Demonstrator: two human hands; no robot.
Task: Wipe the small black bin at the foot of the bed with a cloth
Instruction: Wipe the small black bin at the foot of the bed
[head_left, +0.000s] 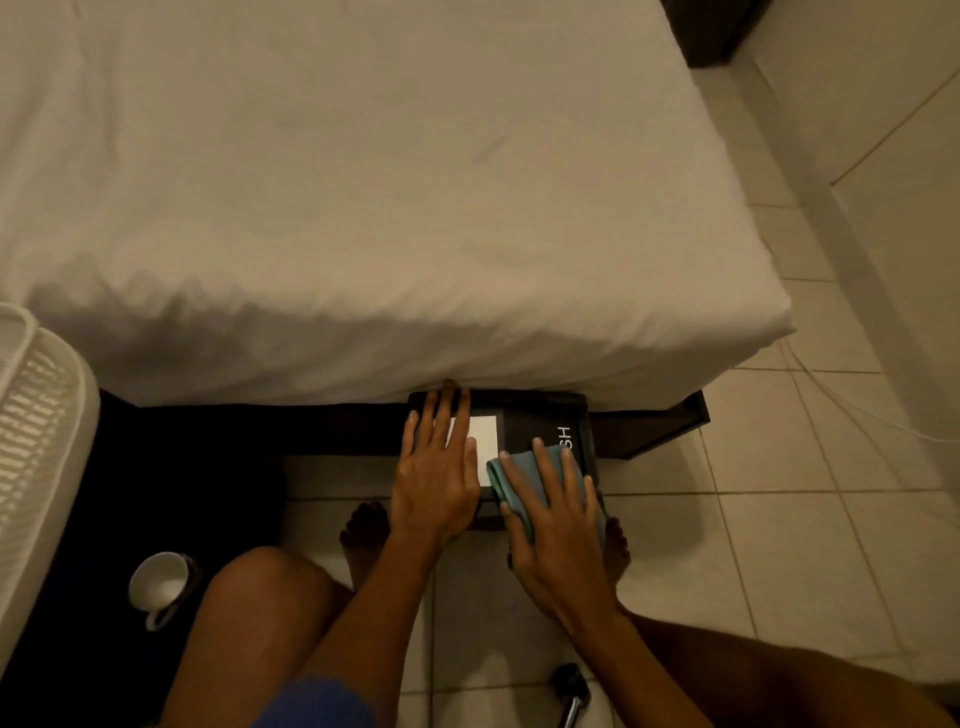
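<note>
Head cam, fwd/down, close above bin (535, 415) by bed (363, 182).

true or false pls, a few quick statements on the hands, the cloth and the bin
1. The right hand presses a teal cloth onto the black bin. True.
2. The left hand holds the cloth. False: it lies flat on the bin's top, fingers straight.
3. The bin stands on the bed. False: it is on the floor, at the bed's edge.
4. A white cup is on the dark floor to the left. True.
</note>
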